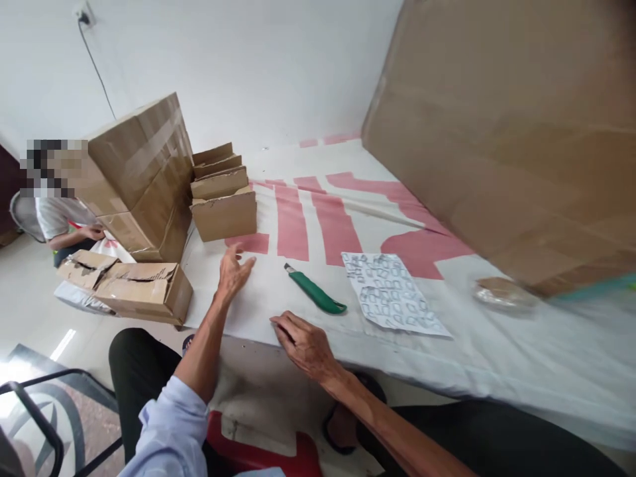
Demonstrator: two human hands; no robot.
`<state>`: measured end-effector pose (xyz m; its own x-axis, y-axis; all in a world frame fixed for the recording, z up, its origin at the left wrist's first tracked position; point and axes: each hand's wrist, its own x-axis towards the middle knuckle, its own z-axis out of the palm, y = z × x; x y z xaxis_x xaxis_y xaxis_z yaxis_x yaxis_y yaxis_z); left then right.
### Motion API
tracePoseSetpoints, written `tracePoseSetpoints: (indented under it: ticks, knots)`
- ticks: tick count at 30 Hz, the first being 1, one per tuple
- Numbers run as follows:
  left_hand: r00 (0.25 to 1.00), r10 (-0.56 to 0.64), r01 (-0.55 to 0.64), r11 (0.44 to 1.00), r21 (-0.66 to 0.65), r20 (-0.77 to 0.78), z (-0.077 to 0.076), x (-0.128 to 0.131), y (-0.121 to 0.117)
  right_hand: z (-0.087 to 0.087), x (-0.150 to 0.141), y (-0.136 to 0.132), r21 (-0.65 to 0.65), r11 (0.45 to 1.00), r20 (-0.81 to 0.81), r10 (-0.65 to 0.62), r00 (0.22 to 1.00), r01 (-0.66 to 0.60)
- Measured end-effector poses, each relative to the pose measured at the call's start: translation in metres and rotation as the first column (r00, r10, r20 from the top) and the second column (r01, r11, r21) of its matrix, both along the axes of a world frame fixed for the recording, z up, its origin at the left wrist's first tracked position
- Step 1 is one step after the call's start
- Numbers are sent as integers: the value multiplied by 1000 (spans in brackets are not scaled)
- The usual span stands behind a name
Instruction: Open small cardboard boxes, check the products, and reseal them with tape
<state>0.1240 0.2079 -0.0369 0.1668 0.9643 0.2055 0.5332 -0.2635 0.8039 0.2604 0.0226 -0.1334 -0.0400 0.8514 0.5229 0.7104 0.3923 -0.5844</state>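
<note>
White wall (278,73) behind, red-printed white cloth (293,222) over the bench (238,318). Tall stack of taped boxes (144,159) at the left end, open cardboard boxes (226,215) in a row just beside it. Two smaller boxes (142,285) by the near-left corner, flaps rough. Big cardboard box (487,132) over the right side, blurred; clear-wrapped roll (501,291) just beside its lower edge, too blurred to name.

Left hand (232,273) released, fingers spread, near the front open box, nothing in it. Right hand (305,344) at the near edge, fingers loosely bent; cannot tell about anything small under the fingertips. Green cutter (315,291) flat on the cloth, near the right hand, blade (289,267) out and aimed toward the far-left. Sheet of small printed shapes (392,291) to its right.

Main risk: nicked fingers from a quick left-hand sweep rightward into the bare blade. Also possible: cutter or sheet dragged toward the near edge by a tug on the wrinkled cloth, or corner boxes knocked down by the left elbow.
</note>
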Motion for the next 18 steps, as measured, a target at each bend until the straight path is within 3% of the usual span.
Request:
tracePoseSetpoints:
  ticks: [2, 5, 7, 9, 12, 15, 17, 18]
  knots:
    - [996, -84, 83, 994, 76, 13, 4, -15, -42, -1, 0, -2, 15, 1000, 22, -9, 1000, 8]
    - [984, -175, 159, 933, 321, 19, 18, -49, -98, -3, -1, -3, 62, 998, 54, -30, 998, 27]
    - [995, -100, 80, 867, 492, 15, 28, -80, -125, -3, -5, -2, 75, 997, 50, -29, 998, 25]
    - [998, 58, -62, 794, 605, 27, 36, -117, -140, 1, -14, 1, 61, 998, 7, 6, 1000, -6]
    - [939, 328, -313, 703, 638, 100, 39, -177, -142, 14, -40, 9, 7, 995, -85, 95, 992, -95]
    - [802, 560, -575, 630, 522, 208, 31, -237, -127, 30, -76, 24, -64, 981, -167, 168, 972, -181]
    - [725, 653, -681, 635, 364, 218, 23, -270, -113, 39, -102, 37, -102, 968, -226, 201, 953, -229]
    - [734, 652, -676, 676, 294, 189, 19, -283, -106, 42, -114, 43, -116, 961, -254, 214, 943, -250]
